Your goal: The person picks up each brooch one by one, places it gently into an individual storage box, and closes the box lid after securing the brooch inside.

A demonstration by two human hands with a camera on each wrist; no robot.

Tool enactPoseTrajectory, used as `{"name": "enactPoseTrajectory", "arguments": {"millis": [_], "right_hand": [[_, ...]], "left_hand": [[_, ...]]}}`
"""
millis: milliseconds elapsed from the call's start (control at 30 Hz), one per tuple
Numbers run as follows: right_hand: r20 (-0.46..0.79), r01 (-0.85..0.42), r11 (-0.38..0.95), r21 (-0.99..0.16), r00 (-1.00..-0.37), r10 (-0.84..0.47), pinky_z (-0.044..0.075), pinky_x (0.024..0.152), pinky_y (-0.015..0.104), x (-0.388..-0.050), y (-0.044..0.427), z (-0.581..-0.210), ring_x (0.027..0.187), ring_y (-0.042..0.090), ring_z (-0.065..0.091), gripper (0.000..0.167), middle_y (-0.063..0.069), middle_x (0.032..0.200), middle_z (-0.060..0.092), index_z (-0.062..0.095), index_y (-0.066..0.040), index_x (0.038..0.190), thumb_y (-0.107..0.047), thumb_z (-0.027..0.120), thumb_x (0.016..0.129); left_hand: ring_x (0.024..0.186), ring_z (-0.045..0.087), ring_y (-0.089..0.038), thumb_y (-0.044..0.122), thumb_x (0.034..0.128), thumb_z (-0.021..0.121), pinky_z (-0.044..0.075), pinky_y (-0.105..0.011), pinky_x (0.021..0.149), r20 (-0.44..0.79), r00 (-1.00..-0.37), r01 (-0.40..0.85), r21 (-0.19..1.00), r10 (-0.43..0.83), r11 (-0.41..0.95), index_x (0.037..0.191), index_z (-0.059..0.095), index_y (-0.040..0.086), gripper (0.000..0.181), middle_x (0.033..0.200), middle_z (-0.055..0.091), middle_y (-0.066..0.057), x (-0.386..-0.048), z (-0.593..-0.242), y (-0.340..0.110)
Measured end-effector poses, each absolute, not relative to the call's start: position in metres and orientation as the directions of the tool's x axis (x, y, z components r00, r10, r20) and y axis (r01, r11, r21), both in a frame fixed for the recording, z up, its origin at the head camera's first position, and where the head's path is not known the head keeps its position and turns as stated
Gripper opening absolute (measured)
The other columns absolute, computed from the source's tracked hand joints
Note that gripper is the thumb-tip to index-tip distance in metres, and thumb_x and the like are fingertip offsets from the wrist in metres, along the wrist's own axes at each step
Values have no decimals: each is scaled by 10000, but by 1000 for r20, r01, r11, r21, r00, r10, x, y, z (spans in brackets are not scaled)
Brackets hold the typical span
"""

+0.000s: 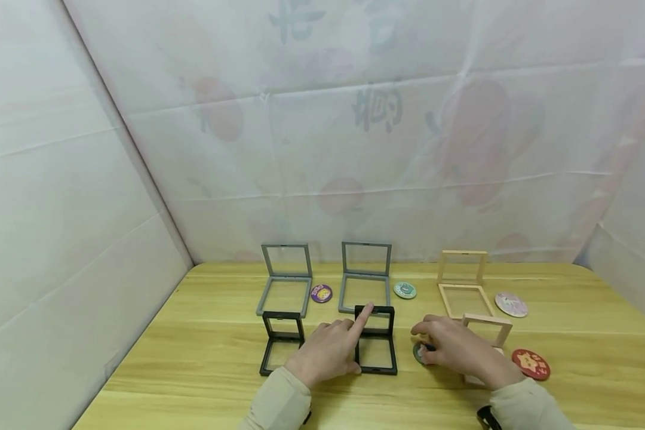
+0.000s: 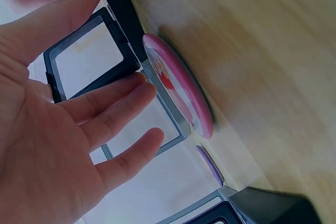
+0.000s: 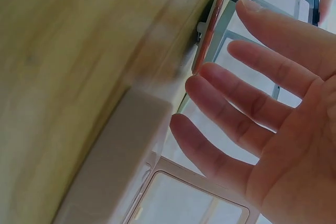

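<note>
My left hand (image 1: 328, 349) lies against a small black hinged frame (image 1: 376, 370) with its lid raised. Its index finger reaches the lid's top edge, while the thumb touches the base's edge; the other fingers are loosely extended. A pink-rimmed round badge (image 2: 181, 87) lies beside those fingers, hidden by the hand in the head view. My right hand (image 1: 454, 346) hovers low over a dark round badge (image 1: 418, 353), partly covering it. Fingers (image 3: 236, 114) are extended and spread near that badge (image 3: 209, 38); whether they touch it, I cannot tell.
Another black frame (image 1: 265, 358) stands left. Behind are two grey frames (image 1: 257, 304) (image 1: 341, 298) and a yellowish frame (image 1: 446, 301). A pale pink frame (image 1: 507, 334) stands under my right forearm. Purple (image 1: 321, 293), teal (image 1: 405, 290), lilac (image 1: 511, 304) and red (image 1: 531, 364) badges lie about.
</note>
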State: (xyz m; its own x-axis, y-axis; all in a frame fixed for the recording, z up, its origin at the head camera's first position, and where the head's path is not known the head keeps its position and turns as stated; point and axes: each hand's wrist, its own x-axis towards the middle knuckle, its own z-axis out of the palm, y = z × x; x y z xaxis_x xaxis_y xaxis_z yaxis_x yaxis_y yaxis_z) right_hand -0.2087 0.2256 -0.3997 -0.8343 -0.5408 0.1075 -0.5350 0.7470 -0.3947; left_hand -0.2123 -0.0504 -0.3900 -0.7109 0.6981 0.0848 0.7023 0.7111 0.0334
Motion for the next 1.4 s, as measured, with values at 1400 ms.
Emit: {"name": "enactPoseTrajectory", "arguments": {"millis": [1400], "right_hand": [[14,-497,794,-350,-850,-526,438,653,301,-209,226,-403,765,90,426,307,-55,897,494,696,-146,969,-80,881,733]], "left_hand": [[839,647,-123,400,780,876,552,-325,837,76,-706,707,35,704,706,1631,145,110,1159,960,662,0,-213,-391,-52]]}}
